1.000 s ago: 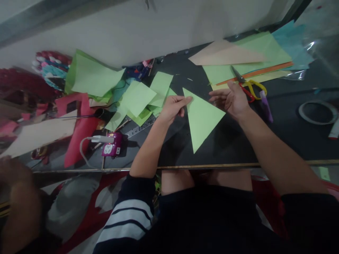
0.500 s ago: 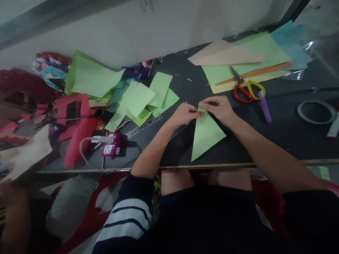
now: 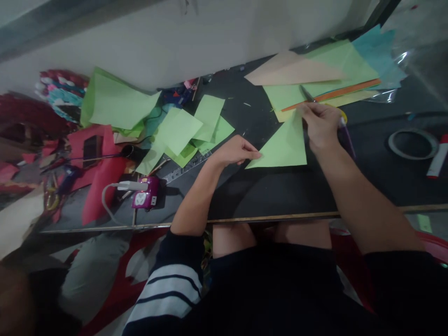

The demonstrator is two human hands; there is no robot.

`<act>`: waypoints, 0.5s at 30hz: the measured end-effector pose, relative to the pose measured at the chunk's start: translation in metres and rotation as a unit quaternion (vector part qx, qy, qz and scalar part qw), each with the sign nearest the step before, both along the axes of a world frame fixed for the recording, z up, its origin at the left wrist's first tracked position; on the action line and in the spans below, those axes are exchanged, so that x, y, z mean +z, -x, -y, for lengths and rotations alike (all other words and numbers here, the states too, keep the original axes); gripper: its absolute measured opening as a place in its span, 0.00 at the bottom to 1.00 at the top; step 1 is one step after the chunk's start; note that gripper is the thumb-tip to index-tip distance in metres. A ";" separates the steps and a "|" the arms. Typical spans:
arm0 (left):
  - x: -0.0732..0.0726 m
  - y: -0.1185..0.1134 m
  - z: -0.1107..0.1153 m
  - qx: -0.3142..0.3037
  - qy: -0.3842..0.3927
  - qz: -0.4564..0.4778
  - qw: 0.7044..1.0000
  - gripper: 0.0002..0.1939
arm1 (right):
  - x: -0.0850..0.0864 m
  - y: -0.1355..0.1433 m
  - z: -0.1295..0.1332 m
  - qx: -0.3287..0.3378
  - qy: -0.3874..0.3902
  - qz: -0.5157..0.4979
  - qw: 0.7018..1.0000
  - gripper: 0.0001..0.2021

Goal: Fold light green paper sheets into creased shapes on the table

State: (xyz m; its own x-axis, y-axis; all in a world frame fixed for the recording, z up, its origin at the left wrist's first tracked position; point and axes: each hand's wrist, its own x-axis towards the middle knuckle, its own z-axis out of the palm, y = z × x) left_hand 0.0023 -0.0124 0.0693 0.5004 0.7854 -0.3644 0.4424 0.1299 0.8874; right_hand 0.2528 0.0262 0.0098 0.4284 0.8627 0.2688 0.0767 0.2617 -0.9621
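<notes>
A light green paper triangle (image 3: 285, 144) is held over the dark table between my two hands. My left hand (image 3: 236, 151) pinches its left corner between thumb and fingers. At its upper right corner, my right hand (image 3: 322, 122) grips the paper with closed fingers. Behind the right hand are scissors (image 3: 307, 93), their handles mostly covered by it, and a purple stick (image 3: 346, 138), partly hidden. Several light green paper pieces (image 3: 182, 130) lie overlapping to the left of my left hand.
A purple power adapter (image 3: 146, 192) with a white plug and a clear ruler (image 3: 187, 167) are on the left. Red paper (image 3: 105, 191) lies farther left. Stacked coloured sheets (image 3: 329, 60) are at the back right, a tape roll (image 3: 413, 143) and marker (image 3: 437, 158) at right. Another person sits at lower left.
My right hand has moved right and up with one corner of the green triangle, away from my left hand. The triangle has turned. At far left, the other person's pale sheet has moved lower.
</notes>
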 end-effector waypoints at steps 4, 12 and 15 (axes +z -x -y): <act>0.000 0.023 -0.011 -0.068 0.021 -0.011 0.997 0.06 | 0.018 -0.003 0.003 -0.056 0.016 -0.099 0.993 0.15; -0.002 0.042 -0.022 -0.023 -0.004 -0.028 0.999 0.12 | 0.032 0.003 0.010 -0.019 0.062 -0.141 0.988 0.17; -0.009 0.029 -0.018 0.052 -0.031 0.011 0.998 0.22 | 0.024 0.009 0.009 0.002 0.054 -0.139 0.989 0.15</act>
State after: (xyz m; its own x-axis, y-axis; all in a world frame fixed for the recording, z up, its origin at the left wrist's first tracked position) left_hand -0.0269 0.0053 0.0607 0.4221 0.8542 -0.3034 0.4088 0.1193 0.9048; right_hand 0.2442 0.0174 0.0334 0.4685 0.8822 0.0477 -0.1953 0.1561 -0.9682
